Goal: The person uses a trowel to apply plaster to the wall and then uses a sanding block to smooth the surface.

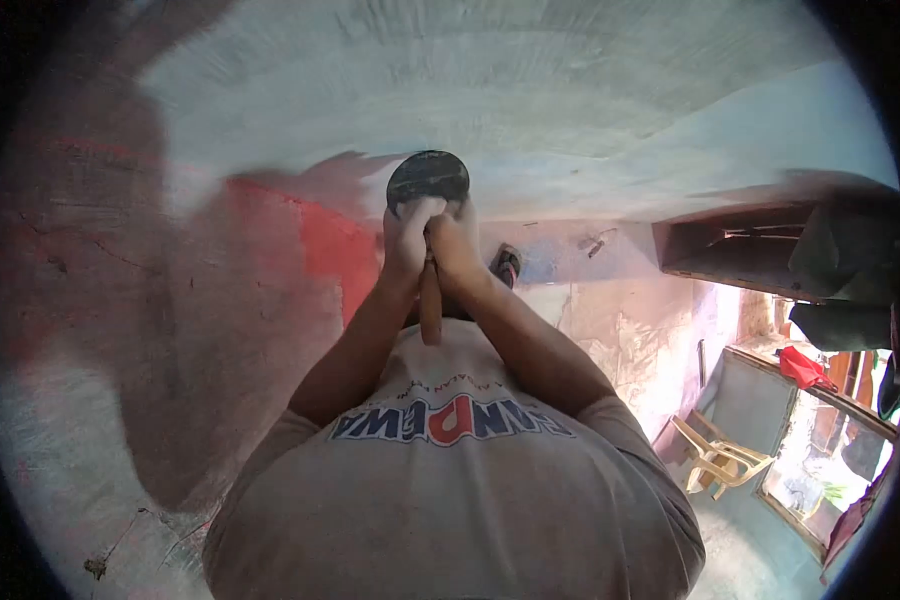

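Round dark disc (428, 178) on a wooden handle (430, 305), pressed flat against the pale plastered ceiling (530, 90), both hands wrapped tight round the handle just under the disc. Left hand (407, 238) and right hand (454, 238) sit side by side, touching, fingers closed on the wood, probably doubled up to push harder overhead. Handle runs from the grip down toward the chest, arms nearly straight. Past the disc the ceiling looks freshly smoothed; to the left-hand side of the grip a red painted patch (320, 245) on the wall. Below the grip the person's grey shirt (450, 480) with printed letters. Well off to the right-hand side a plastic chair (720, 455) on the floor and a red cloth (802, 368) on a window frame
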Demonstrator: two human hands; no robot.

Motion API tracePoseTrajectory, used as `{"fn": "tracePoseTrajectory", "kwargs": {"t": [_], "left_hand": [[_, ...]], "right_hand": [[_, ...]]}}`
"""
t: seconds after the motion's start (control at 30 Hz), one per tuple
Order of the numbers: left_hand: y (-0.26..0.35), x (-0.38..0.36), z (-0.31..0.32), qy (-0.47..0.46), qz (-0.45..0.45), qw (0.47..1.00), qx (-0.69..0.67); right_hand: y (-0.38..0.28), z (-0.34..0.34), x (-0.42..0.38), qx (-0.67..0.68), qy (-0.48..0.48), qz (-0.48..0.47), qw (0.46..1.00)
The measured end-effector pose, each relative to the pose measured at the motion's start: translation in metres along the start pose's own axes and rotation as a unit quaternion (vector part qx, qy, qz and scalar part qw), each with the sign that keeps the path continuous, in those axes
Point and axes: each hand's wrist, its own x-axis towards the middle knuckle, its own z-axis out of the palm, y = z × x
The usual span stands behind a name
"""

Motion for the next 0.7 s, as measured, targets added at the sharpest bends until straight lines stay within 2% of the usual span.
{"fn": "tracePoseTrajectory", "kwargs": {"t": [0.07, 0.1, 0.17, 0.23, 0.33, 0.4, 0.43, 0.5, 0.53, 0.57, 0.67, 0.7], "left_hand": [[-0.018, 0.022, -0.025, -0.023, -0.074, 0.997, 0.002], [-0.019, 0.017, -0.018, -0.024, -0.03, 0.999, -0.03], [0.005, -0.002, 0.005, -0.01, -0.001, 1.0, -0.022], [0.011, -0.007, 0.008, -0.006, 0.015, 1.0, -0.014], [-0.03, 0.026, -0.037, -0.025, -0.067, 0.997, -0.005], [-0.022, 0.02, -0.026, -0.022, -0.041, 0.999, -0.022], [-0.005, 0.005, -0.009, -0.011, -0.018, 1.0, -0.013], [-0.001, 0.0, -0.001, 0.004, 0.019, 1.0, 0.001], [-0.004, 0.002, -0.005, -0.005, 0.008, 1.0, -0.006], [-0.007, 0.002, -0.013, -0.013, -0.003, 1.0, -0.014], [-0.022, 0.003, -0.029, -0.025, -0.023, 0.999, -0.015], [-0.025, 0.002, -0.029, -0.016, -0.022, 1.0, 0.0]], "right_hand": [[0.009, -0.006, -0.001, -0.014, -0.007, 0.008, 1.0], [0.013, -0.007, 0.003, -0.02, -0.012, 0.007, 1.0], [-0.006, 0.005, -0.006, 0.004, -0.006, 0.011, 1.0], [0.009, -0.003, 0.002, -0.003, -0.007, 0.005, 1.0], [0.03, -0.016, 0.013, -0.037, -0.012, 0.014, 0.999], [0.029, -0.014, 0.013, -0.052, 0.012, 0.043, 0.998], [0.02, -0.002, 0.005, 0.029, 0.004, -0.013, 0.999], [0.016, -0.009, 0.008, -0.018, -0.021, 0.015, 1.0], [0.016, -0.012, 0.006, -0.041, -0.034, 0.031, 0.998], [0.022, -0.006, 0.004, 0.028, -0.035, -0.021, 0.999], [0.033, -0.01, 0.001, -0.02, 0.02, 0.019, 0.999], [0.024, -0.012, -0.001, -0.001, -0.033, 0.041, 0.999]]}}
